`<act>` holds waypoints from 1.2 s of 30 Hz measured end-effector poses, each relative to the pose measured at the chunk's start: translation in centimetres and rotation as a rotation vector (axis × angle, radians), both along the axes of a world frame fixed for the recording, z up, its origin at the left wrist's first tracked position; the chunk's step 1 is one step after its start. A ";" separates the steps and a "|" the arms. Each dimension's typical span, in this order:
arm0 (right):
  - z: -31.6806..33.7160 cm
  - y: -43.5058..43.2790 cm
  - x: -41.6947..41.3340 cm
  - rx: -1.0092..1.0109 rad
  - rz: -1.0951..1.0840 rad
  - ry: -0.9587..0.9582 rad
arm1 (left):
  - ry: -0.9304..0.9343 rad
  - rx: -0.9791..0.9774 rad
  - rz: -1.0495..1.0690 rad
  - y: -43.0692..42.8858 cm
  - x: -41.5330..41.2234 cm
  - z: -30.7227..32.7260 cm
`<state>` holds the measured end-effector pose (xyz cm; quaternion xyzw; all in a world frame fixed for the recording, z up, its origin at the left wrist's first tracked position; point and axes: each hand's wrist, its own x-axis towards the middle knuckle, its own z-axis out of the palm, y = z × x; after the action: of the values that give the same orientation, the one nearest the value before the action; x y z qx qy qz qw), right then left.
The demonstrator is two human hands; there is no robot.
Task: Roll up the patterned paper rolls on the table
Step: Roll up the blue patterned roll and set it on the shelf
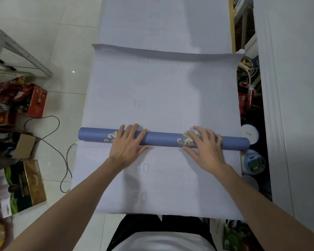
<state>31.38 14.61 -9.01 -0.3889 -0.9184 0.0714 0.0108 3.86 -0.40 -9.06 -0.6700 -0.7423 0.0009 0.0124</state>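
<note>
Green-and-gold box [25, 185] on floor, near left. Left hand [127, 142] and right hand [205, 145], fingers spread, press flat on blue gold-patterned roll [163, 139], which lies crosswise on white gridded sheet [161, 87] covering tabletop [231, 29]. Cable [49, 142] left, tubs [254, 162] right.

Half covered by the left hand [127, 142] and the right hand [206, 144]: two gold ornaments [184, 142] on the blue roll [161, 139]. Faint, barely readable: grey numbers [140, 104] on the white sheet [112, 84]. Cut off at the left edge: cardboard boxes [2, 119]. Too dark to tell apart: clutter [248, 98] at right.
</note>
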 end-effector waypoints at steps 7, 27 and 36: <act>0.4 0.2 -0.8 0.022 -0.013 -0.045 | -0.035 -0.010 0.008 0.7 0.0 0.3; 0.2 -0.2 -2.0 0.072 0.049 -0.142 | -0.026 -0.039 -0.031 0.7 -0.5 0.6; -0.2 -1.0 -1.8 0.042 0.005 -0.076 | 0.025 -0.012 -0.046 0.0 -0.7 0.3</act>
<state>29.58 13.65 -9.25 -0.3886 -0.9205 0.0373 -0.0159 3.19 -0.37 -8.78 -0.6868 -0.7265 0.0134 0.0178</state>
